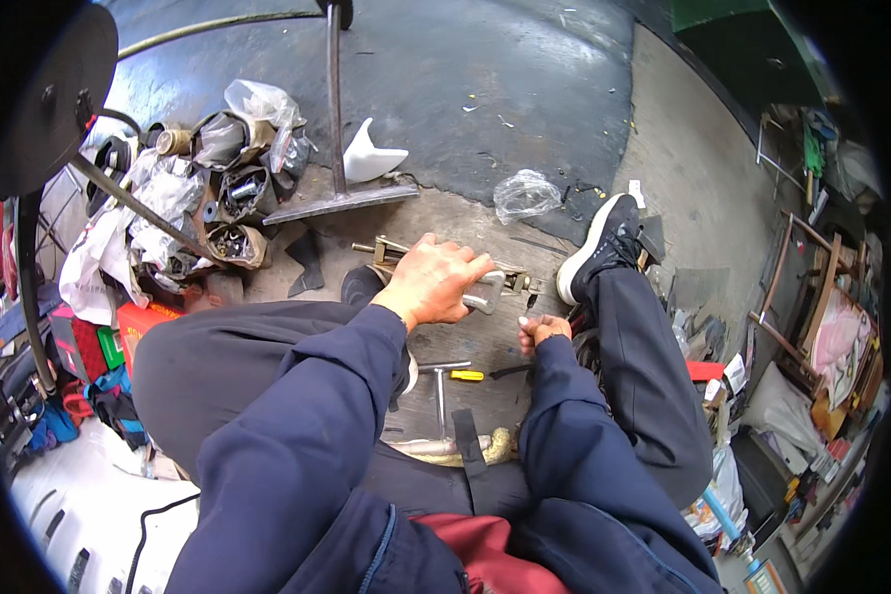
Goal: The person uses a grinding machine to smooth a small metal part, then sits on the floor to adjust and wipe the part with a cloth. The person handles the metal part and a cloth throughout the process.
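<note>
My left hand point(434, 282) is closed around a worn grey block point(484, 293), its back facing up. Under and beyond it lies a long metal clamp-like device point(391, 251) with a brass-coloured rod at its left end. The device's right end point(516, 281) shows past the block. Close to that end, my right hand point(546, 331) is closed with thumb and fingertips together. A small dark piece point(533, 301) shows just above those fingertips; whether they grip it cannot be made out. Between my legs lie a T-handled metal tool point(442, 396) and a yellow-handled tool point(466, 375).
My shoe point(604, 247) stands to the right of the device. At the left are open bags of small parts point(236, 244) and a metal stand point(339, 193). A white plastic piece point(371, 156) and a clear bag point(527, 197) lie beyond. A wooden frame point(827, 297) is far right.
</note>
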`<state>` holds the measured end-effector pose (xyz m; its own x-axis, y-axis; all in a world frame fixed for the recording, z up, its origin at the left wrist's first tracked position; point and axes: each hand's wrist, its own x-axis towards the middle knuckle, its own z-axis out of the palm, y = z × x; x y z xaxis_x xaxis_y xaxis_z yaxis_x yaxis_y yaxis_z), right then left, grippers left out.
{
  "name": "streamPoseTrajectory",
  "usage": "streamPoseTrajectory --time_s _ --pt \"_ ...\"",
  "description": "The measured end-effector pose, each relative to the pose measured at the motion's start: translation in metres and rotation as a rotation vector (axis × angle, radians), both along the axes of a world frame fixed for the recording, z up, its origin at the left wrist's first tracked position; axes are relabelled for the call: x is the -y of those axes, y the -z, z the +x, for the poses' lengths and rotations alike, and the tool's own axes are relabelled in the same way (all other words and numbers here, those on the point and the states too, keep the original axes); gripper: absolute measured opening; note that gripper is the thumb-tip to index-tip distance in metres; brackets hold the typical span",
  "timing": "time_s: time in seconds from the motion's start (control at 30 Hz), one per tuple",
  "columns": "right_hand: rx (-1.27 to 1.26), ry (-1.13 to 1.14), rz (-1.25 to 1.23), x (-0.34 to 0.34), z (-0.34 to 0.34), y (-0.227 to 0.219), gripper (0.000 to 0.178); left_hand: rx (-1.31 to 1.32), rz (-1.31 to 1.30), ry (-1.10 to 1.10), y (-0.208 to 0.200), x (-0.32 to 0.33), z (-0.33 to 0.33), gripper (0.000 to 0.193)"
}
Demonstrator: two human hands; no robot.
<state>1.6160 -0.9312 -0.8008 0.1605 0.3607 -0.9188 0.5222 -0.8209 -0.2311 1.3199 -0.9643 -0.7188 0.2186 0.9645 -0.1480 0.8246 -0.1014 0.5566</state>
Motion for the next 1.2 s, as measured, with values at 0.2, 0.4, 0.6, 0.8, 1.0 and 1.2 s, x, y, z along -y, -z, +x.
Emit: streamPoseTrajectory --time_s 0.2,0.4,0.6,0.8,1.0,1.2 --pt "-0.281 0.473 0.164 -0.051 -0.016 0.048 0.049 0.002 0.001 -0.046 0.003 0.007 -0.011 0.052" --pt "-0.499 0.283 0.248 -0.115 -0.043 0.019 0.035 -0.018 0.056 -0.038 0.004 0.006 -0.007 0.05" --pt "-0.525 0.007 0.468 -0.104 -0.045 -0.034 0.025 -0.031 0.032 -0.055 0.004 0.001 -0.001 0.048" --pt "-0.226 -0.024 0.438 -0.036 -0.01 -0.075 0.02 -0.047 0.008 0.014 0.001 -0.005 0.002 0.048" --pt "-0.054 0.009 0.06 0.01 -0.005 -0.045 0.022 -0.014 0.014 -0.001 0.001 -0.003 -0.001 0.05" --pt "-0.021 0.082 0.076 -0.016 -0.007 0.026 0.011 -0.008 0.024 -0.039 0.007 0.002 -0.001 0.05"
